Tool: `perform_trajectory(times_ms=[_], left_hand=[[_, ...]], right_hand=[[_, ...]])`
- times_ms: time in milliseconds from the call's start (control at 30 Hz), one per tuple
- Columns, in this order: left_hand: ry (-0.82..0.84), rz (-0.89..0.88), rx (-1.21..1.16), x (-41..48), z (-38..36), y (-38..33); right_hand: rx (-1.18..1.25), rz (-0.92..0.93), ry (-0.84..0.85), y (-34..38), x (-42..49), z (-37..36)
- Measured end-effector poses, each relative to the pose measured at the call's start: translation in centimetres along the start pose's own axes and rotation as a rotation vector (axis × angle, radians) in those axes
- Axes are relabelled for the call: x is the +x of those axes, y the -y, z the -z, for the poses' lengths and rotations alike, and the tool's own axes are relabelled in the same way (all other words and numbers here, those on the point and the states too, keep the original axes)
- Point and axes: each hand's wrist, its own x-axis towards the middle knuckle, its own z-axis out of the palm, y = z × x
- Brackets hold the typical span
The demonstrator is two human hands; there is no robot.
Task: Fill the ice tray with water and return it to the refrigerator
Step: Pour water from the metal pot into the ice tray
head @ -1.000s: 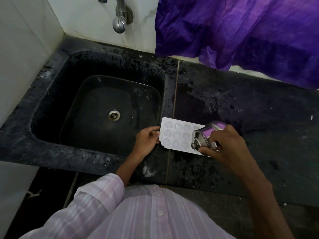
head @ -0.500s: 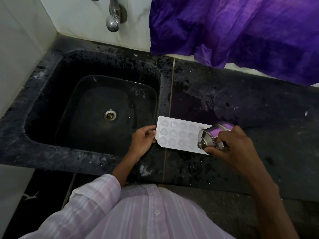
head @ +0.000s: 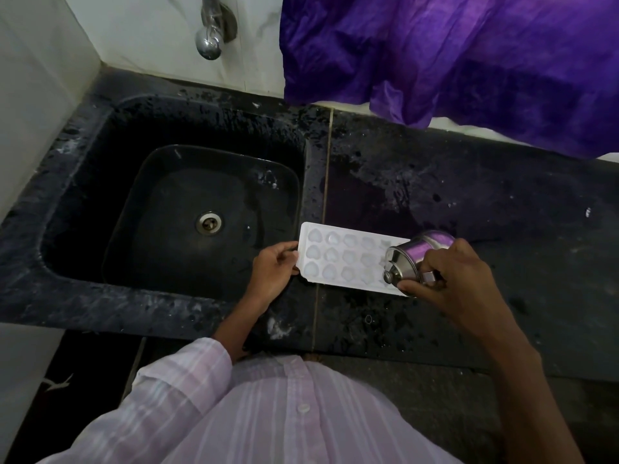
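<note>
Two hands were occupied. The ice tray was laid on the counter beside the sink, its left end pinched by the left hand. A steel cup was gripped by the right hand and tipped over the tray's right end. Filling was judged under way; the remaining cells were to be topped, after which level carrying would be needed.

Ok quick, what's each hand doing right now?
Left hand: pinches the left end of the ice tray.
Right hand: grips the tilted steel cup over it.

The ice tray is lying flat on the worktop, just right of the sink. The left hand is holding its left end, while the right hand is tilting a cup over its right end. A tap is sitting behind the sink, and a cloth is hanging behind the worktop.
</note>
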Motion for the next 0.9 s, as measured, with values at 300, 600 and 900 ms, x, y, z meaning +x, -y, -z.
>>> perform_trajectory(times_ms=[300, 600, 900], left_hand=[[0.000, 0.001, -0.012, -0.23, -0.06, -0.04], [-0.003, 0.004, -0.017, -0.29, -0.17, 0.12], [-0.008, 0.027, -0.036, -0.37, -0.22, 0.44]], right_hand=[[-0.013, 0.016, 0.015, -0.18, -0.09, -0.22], [0.023, 0.050, 0.033, -0.08, -0.32, -0.41], [0.025, 0.106, 0.032, -0.74, -0.33, -0.51]])
